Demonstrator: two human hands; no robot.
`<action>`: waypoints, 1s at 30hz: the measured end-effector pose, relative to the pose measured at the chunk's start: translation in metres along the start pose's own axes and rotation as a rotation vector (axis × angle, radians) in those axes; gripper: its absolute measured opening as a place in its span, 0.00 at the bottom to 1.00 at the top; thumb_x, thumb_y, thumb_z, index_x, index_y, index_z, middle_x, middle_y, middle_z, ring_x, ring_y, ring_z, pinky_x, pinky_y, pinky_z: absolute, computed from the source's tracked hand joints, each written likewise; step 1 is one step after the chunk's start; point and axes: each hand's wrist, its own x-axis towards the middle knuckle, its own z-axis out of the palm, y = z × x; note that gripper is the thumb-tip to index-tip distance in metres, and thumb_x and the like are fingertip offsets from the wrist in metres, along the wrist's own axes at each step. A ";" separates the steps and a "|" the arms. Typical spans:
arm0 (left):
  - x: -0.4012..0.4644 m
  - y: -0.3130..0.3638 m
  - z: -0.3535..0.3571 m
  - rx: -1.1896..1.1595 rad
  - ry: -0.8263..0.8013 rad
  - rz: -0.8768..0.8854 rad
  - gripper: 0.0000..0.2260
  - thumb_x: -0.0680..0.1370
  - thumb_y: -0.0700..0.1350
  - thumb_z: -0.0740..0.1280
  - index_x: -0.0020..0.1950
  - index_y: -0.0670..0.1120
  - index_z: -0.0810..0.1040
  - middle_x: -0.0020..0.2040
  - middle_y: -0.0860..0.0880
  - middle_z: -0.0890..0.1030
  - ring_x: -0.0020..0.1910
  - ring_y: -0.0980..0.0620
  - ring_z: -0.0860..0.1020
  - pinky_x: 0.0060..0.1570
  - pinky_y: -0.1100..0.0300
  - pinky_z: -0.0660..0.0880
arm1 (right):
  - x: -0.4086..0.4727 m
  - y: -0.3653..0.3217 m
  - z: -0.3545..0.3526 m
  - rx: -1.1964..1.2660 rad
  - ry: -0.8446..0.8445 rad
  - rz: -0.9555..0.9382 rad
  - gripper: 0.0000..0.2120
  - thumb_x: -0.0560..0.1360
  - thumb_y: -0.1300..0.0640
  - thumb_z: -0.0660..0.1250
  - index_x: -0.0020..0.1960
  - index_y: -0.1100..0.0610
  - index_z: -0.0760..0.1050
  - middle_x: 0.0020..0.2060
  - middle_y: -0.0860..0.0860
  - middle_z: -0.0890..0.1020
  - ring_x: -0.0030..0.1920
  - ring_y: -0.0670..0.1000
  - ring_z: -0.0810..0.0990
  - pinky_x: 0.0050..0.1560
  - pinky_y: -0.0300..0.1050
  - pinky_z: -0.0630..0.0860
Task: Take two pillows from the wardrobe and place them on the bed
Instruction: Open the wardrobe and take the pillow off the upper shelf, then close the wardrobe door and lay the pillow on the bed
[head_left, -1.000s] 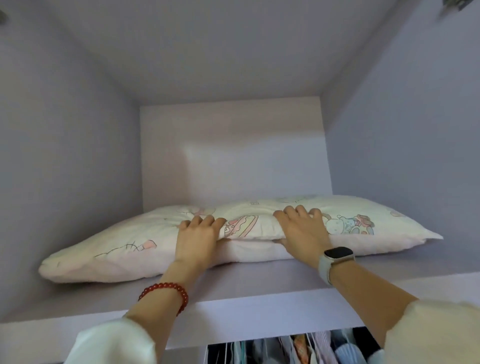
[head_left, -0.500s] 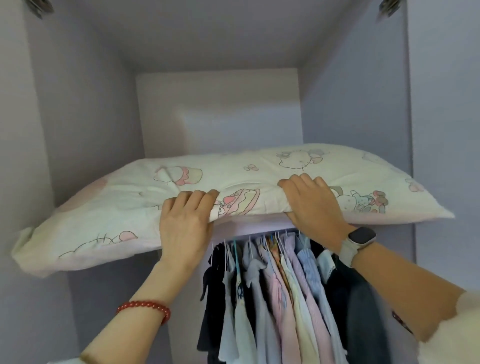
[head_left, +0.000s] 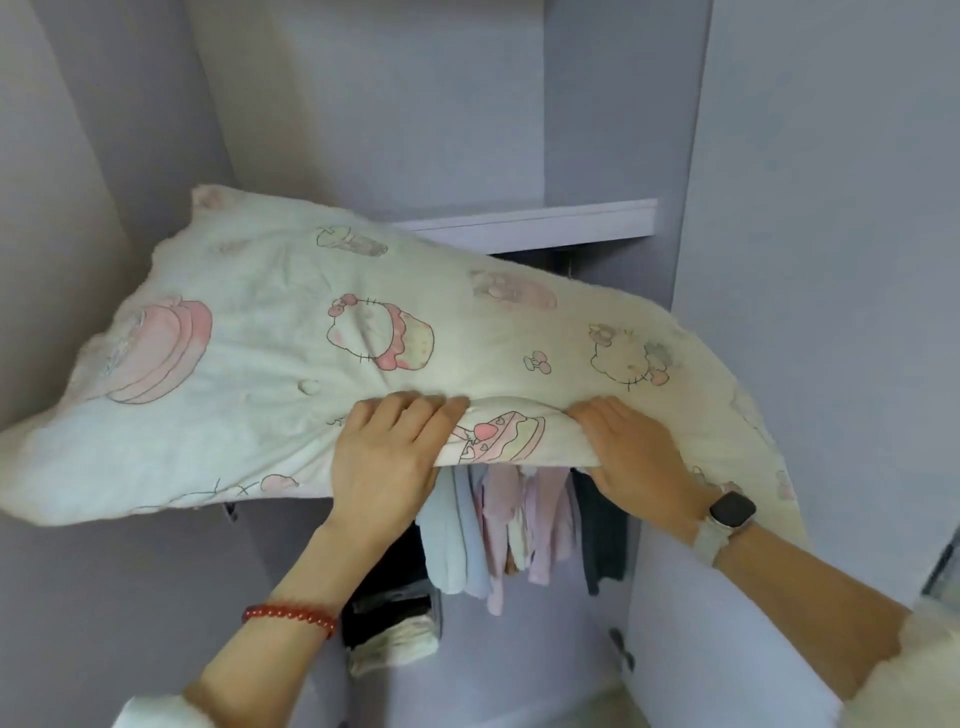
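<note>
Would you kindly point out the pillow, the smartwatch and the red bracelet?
pillow (head_left: 291, 332), head view, printed top face.
smartwatch (head_left: 731, 509), head view, dark screen.
red bracelet (head_left: 289, 614), head view, beads across the wrist.

We see a cream cloth pillow printed with pink cartoon cakes and cats (head_left: 322, 332); its fabric looks soft, matt and creased, slightly fuzzy at the edges. The pale lilac wardrobe panels (head_left: 810, 208) and the lilac shelf board (head_left: 530, 223) look like smooth laminate with a flat, low-sheen finish. The hanging pastel garments (head_left: 498, 525) are thin, limp cloth. On one wrist sits a glossy red bead bracelet (head_left: 289, 616); on the other, a black glass-faced watch on a matt grey strap (head_left: 730, 512).
</note>
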 end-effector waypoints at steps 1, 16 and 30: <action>-0.002 0.010 -0.002 -0.015 -0.004 0.037 0.21 0.64 0.33 0.68 0.56 0.46 0.77 0.40 0.50 0.81 0.44 0.49 0.72 0.42 0.58 0.63 | -0.015 0.000 -0.001 0.028 -0.030 0.019 0.27 0.55 0.61 0.77 0.51 0.58 0.70 0.39 0.55 0.83 0.38 0.54 0.81 0.31 0.39 0.77; -0.119 0.190 0.057 -0.753 -0.909 -0.040 0.20 0.71 0.50 0.50 0.52 0.48 0.78 0.42 0.47 0.82 0.41 0.46 0.79 0.41 0.56 0.70 | -0.231 0.005 -0.025 0.196 -0.948 0.606 0.17 0.78 0.44 0.53 0.55 0.56 0.70 0.50 0.57 0.80 0.50 0.58 0.77 0.46 0.49 0.70; -0.078 0.263 0.077 -0.872 -0.826 0.321 0.06 0.70 0.42 0.72 0.44 0.52 0.83 0.38 0.53 0.85 0.35 0.53 0.82 0.39 0.63 0.73 | -0.250 0.109 -0.045 0.423 -0.092 1.340 0.36 0.76 0.58 0.62 0.73 0.63 0.41 0.74 0.60 0.51 0.74 0.57 0.51 0.73 0.52 0.51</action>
